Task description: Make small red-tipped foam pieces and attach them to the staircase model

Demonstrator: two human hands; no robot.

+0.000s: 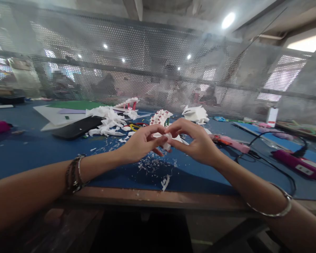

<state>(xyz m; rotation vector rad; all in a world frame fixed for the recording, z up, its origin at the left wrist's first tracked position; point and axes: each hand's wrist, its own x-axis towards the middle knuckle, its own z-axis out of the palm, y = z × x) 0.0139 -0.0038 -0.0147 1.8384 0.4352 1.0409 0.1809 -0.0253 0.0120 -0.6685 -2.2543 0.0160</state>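
Between my two hands is a small piece of white paper (167,142), pinched by the fingertips of both. My left hand (140,143) comes from the left, its thumb and fingers closed on the piece. From the right, my right hand (194,140) grips the same piece with thumb and forefinger. White scraps (147,165) are scattered on the blue table top below the hands, and a larger torn strip (165,182) lies close to the front edge. Just behind the hands stands a white object with dark red spots (160,117), partly hidden by them.
A torn white pile (106,119) and a black phone-like slab (77,128) lie to the left, beside green sheet (79,104). At right are a pink-handled tool (234,144), black cable (268,160) and magenta power strip (302,165). A perforated screen (137,63) stands behind.
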